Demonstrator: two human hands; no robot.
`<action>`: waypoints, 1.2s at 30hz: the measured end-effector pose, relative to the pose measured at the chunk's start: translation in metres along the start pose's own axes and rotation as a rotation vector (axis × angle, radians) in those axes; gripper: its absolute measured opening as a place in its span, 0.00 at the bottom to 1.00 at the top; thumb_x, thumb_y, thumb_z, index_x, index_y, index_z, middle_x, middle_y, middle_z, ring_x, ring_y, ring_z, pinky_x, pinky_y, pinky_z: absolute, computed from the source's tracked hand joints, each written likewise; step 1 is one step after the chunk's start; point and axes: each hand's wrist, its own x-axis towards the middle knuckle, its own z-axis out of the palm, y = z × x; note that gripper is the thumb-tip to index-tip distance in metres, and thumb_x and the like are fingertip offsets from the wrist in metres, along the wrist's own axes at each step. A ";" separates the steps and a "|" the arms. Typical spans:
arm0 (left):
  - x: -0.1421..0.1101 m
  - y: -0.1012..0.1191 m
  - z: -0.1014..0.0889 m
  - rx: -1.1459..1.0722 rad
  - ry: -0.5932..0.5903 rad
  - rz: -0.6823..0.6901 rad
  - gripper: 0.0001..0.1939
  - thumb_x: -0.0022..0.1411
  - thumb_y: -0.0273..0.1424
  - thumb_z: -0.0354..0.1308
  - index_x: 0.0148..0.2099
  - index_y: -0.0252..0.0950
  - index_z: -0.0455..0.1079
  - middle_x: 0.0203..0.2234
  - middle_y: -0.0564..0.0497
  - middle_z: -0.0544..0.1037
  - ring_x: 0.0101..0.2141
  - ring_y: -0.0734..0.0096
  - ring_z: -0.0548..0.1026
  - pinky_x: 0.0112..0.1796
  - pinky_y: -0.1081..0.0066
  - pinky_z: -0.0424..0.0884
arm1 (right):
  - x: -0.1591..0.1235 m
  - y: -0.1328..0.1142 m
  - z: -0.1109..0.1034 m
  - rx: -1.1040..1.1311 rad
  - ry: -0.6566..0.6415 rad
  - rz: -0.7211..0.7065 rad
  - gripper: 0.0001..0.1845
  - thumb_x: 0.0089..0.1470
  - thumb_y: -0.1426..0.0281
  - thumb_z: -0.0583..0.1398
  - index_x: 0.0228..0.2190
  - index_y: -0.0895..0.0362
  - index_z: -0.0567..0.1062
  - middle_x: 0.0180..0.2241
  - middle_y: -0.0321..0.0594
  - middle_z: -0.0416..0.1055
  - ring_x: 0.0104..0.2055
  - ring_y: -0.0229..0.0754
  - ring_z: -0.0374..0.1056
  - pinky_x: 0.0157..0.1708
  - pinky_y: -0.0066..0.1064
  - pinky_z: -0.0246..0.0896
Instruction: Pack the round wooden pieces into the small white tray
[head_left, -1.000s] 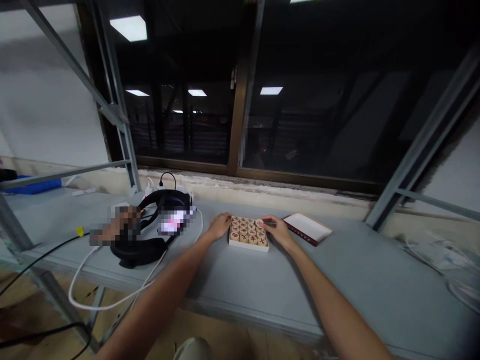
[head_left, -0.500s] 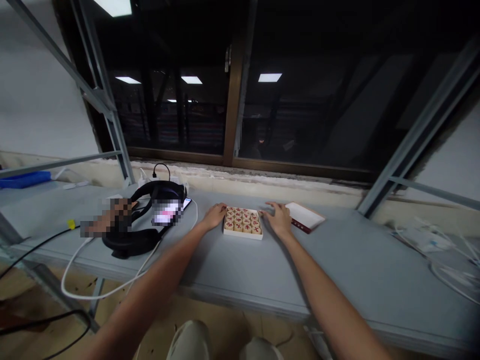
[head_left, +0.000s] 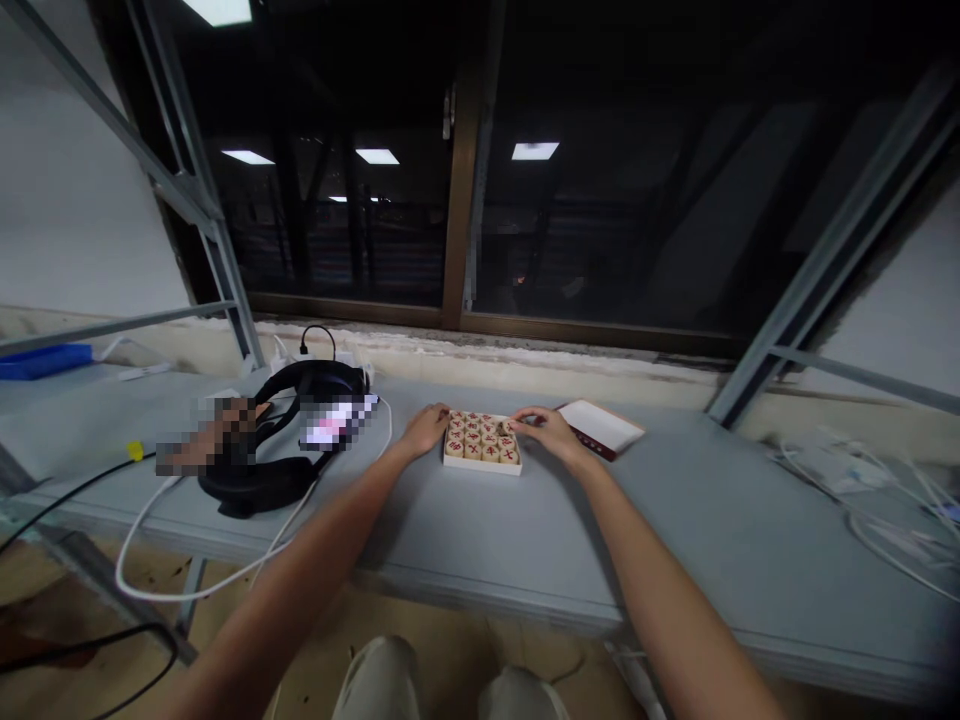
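A shallow white box (head_left: pixel 481 467) sits on the grey table, packed with rows of round wooden Chinese chess pieces (head_left: pixel 472 451) marked in red. My left hand (head_left: pixel 426 430) is at the box's far left corner, its fingers closed against the side. Over the far right corner, my right hand (head_left: pixel 546 432) pinches one Chinese chess piece (head_left: pixel 508 427) between thumb and finger. That piece looks slightly tilted among the others. Just right of this hand lies the box lid (head_left: pixel 606 428), white inside with a dark red edge.
On the left are a black headset (head_left: pixel 259 488), a lit phone (head_left: pixel 337 422) and a white cable (head_left: pixel 127 545). Another person's hand, blurred out, is by the headset. Cables and clear plastic (head_left: pixel 862 480) lie at the right. Metal posts (head_left: pixel 765 350) and a dark window stand behind.
My right hand has moved left onto the box's far right corner and closed on a chess piece there. My left hand stays by the box. The view has shifted slightly.
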 end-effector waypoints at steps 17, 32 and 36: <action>-0.001 0.002 0.000 -0.030 0.003 -0.017 0.17 0.63 0.30 0.44 0.49 0.33 0.69 0.46 0.43 0.74 0.47 0.63 0.71 0.49 0.67 0.64 | -0.011 -0.020 -0.001 -0.205 -0.072 -0.058 0.12 0.48 0.61 0.60 0.31 0.56 0.78 0.35 0.41 0.74 0.39 0.44 0.67 0.41 0.32 0.58; -0.003 0.008 -0.004 -0.031 -0.006 -0.022 0.17 0.63 0.31 0.44 0.49 0.31 0.69 0.45 0.42 0.75 0.46 0.62 0.71 0.49 0.67 0.64 | -0.010 -0.013 -0.030 -0.061 -0.246 0.210 0.17 0.35 0.58 0.67 0.26 0.58 0.79 0.30 0.43 0.76 0.35 0.45 0.68 0.34 0.31 0.60; -0.002 0.006 -0.003 -0.037 -0.004 -0.020 0.17 0.63 0.31 0.45 0.49 0.31 0.69 0.44 0.42 0.75 0.46 0.61 0.71 0.49 0.66 0.64 | -0.009 -0.004 -0.023 -0.280 -0.066 0.290 0.10 0.36 0.65 0.67 0.23 0.58 0.76 0.26 0.40 0.74 0.31 0.44 0.68 0.31 0.30 0.57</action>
